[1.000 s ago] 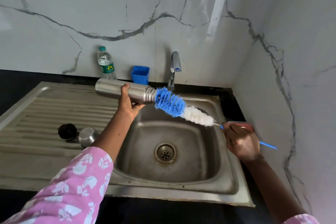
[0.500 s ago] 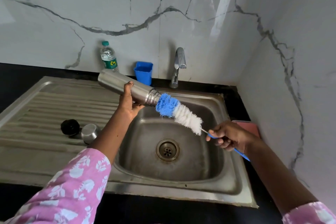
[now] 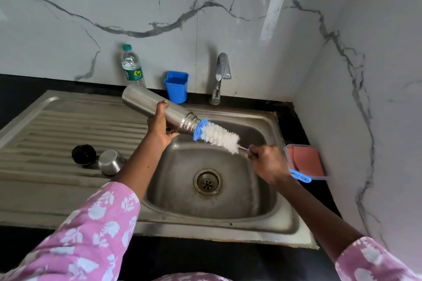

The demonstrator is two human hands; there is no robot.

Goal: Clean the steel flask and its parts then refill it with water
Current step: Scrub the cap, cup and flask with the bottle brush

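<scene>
Right hand: the right hand (image 3: 268, 163) gripped the blue handle of the bottle brush (image 3: 218, 136), fingers curled round the wire shank just behind the white bristles; the handle end protruded past the wrist.
Left hand: the left hand (image 3: 159, 124) held the steel flask (image 3: 157, 107) round its middle, fingers wrapped under the body, thumb on top.
Change: over the last second the brush had travelled deeper into the flask. A second ago the whole blue bristle section was outside the mouth; at this moment only a thin blue rim showed at the threaded neck, with the white section outside.
Flask position: held in the air over the left edge of the sink (image 3: 283, 217) basin, tilted, mouth lower and pointing right.
Task meaning: the interior scrub appeared to be on an inward stroke; rinsing and refilling were judged not yet done.
Parts: the black cap (image 3: 83, 154) and the steel cup (image 3: 111, 162) lay side by side on the drainboard, left of the basin.
Far edge: tap (image 3: 220, 75), blue container (image 3: 176, 86) and plastic water bottle (image 3: 132, 66) stood along the counter (image 3: 34, 84) by the wall; no water ran from the tap.
</scene>
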